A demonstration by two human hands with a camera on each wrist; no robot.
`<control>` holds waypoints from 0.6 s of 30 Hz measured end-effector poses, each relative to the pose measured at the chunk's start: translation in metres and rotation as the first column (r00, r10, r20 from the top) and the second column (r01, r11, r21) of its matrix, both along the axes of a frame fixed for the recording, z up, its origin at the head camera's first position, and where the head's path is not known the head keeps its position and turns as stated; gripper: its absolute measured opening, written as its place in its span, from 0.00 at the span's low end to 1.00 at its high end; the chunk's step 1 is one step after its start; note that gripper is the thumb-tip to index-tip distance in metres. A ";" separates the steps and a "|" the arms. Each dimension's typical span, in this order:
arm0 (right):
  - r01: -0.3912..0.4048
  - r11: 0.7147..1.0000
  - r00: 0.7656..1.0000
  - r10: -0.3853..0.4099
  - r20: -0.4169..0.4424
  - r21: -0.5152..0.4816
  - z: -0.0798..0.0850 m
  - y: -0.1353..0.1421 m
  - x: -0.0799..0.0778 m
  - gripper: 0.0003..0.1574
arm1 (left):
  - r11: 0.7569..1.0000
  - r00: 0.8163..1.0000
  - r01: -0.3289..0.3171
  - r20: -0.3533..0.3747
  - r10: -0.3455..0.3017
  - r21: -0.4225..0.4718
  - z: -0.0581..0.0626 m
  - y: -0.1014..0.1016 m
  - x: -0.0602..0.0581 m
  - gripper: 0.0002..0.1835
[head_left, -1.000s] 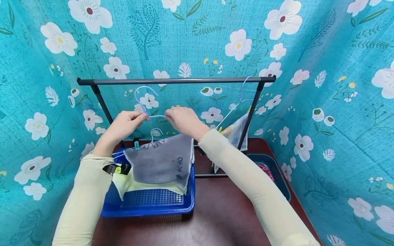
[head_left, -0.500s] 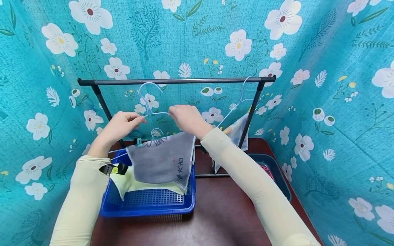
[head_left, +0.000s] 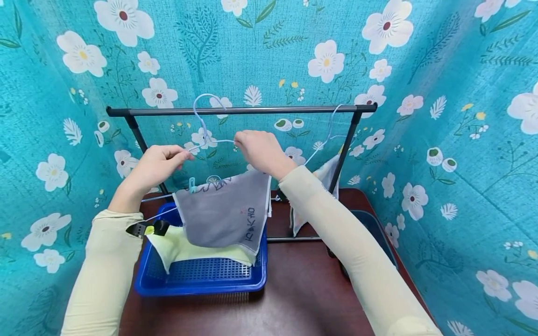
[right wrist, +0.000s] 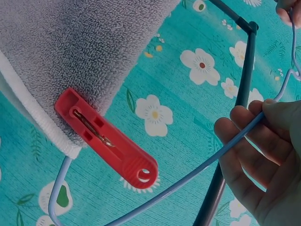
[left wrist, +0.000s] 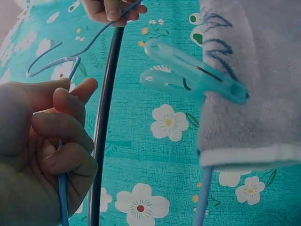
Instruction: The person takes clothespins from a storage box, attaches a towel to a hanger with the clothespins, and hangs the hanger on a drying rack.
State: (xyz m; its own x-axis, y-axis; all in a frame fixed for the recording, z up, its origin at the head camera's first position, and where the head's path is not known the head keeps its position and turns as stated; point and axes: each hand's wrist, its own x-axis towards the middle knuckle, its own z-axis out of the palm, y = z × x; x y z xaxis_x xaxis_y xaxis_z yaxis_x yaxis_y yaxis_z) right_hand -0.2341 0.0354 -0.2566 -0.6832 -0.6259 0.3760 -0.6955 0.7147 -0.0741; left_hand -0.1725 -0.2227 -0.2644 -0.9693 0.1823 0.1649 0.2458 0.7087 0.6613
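A light-blue wire hanger is held up between both hands, its hook in line with the rack bar; whether it rests on the bar is unclear. My left hand pinches the hanger's left shoulder and my right hand pinches the right one. Over the hanger's lower wire hangs a grey towel with dark lettering. A teal clothespin clips the towel near the left edge in the left wrist view. In the right wrist view, a red clothespin grips its other corner.
The black rack bar spans the back. On its right end hangs another hanger with a pale cloth. Below the towel, a blue basket holds a yellow cloth. A dark tray stands right, partly behind the right arm.
Both hands have lifted the hanger and towel. The hook rose from below the bar until its top shows above it. My hands also drifted slightly apart.
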 end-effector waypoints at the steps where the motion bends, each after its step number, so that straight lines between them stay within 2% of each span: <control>1: 0.002 1.000 1.000 -0.002 -0.008 -0.001 0.001 0.000 -0.001 0.13 | 1.000 1.000 -0.001 -0.002 0.001 0.008 0.000 -0.001 0.000 0.24; 11: -0.003 0.999 0.998 0.000 -0.067 -0.041 0.015 0.007 -0.004 0.13 | 0.998 0.998 0.007 -0.057 -0.003 0.067 0.006 0.008 0.003 0.24; 18: 0.005 0.997 0.993 -0.014 -0.116 -0.077 0.020 0.014 -0.008 0.12 | 0.991 0.996 0.023 -0.084 -0.012 0.131 0.004 0.019 0.001 0.21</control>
State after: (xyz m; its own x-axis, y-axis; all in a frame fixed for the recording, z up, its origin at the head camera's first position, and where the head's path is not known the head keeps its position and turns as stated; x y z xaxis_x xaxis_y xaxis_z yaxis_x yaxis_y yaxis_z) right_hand -0.2422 0.0491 -0.2367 -0.6378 -0.5861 0.4997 -0.6961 0.7163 -0.0482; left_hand -0.1718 -0.2040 -0.2606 -0.9483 0.1703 0.2680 0.3150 0.6116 0.7258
